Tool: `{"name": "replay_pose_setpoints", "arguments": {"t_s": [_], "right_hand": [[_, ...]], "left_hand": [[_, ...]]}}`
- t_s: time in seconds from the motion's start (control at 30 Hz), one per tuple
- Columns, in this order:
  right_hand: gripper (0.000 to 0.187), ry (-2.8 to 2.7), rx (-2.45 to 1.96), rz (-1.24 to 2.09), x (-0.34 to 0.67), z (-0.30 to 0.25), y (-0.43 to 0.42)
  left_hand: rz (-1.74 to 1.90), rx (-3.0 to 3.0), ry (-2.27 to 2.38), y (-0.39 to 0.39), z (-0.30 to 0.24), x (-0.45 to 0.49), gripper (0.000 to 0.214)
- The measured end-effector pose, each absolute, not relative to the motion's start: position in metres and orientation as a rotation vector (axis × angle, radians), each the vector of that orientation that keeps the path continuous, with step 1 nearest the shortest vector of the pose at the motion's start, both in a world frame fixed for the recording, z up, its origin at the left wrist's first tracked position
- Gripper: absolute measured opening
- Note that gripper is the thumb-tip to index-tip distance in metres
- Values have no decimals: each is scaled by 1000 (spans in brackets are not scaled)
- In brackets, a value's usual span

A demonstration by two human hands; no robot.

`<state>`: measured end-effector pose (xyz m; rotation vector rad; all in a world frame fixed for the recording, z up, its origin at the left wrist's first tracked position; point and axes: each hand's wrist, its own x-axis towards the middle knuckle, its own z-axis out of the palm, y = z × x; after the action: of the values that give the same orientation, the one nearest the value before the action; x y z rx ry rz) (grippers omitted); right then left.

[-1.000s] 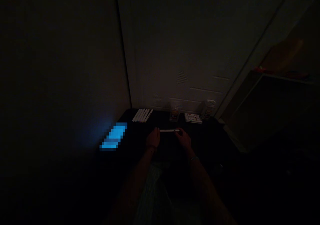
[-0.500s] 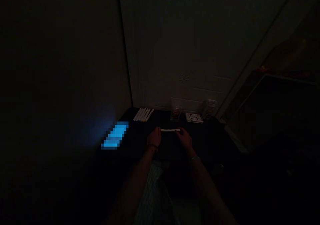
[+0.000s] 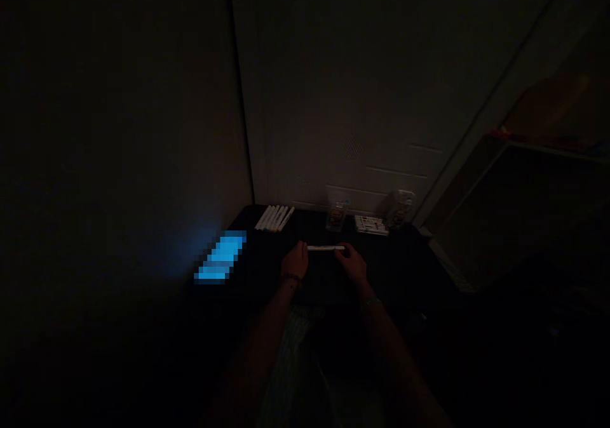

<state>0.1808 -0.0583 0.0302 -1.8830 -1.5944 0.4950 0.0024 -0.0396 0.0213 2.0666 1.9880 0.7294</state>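
In dim light, a slim white marker (image 3: 321, 248) lies level between my two hands, above the dark table (image 3: 328, 282). My left hand (image 3: 295, 261) is closed on its left end, hiding that tip. The thumb and fingers of my right hand (image 3: 352, 263) pinch the marker near its right end. Farther back on the left, several white markers (image 3: 275, 218) lie side by side in a slanted row. Behind my right hand is a flat stack of more white markers (image 3: 371, 225).
A clear package with a dark label (image 3: 336, 215) stands by the back wall, and another clear package (image 3: 401, 209) stands farther right. A glowing blue, pixelated screen (image 3: 220, 258) is at the table's left edge. Walls rise behind and to the left.
Both hands keep their hold on the marker, almost unmoved. The whole view has shifted very slightly.
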Motion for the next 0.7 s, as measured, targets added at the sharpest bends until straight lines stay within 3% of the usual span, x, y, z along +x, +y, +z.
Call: {"name": "replay_pose_setpoints", "arguments": {"t_s": [0.7], "right_hand": [[36,-1592,-1860,486,182,30,-59]], "left_hand": [[706,2051,1996,-41,23,3,41]]}}
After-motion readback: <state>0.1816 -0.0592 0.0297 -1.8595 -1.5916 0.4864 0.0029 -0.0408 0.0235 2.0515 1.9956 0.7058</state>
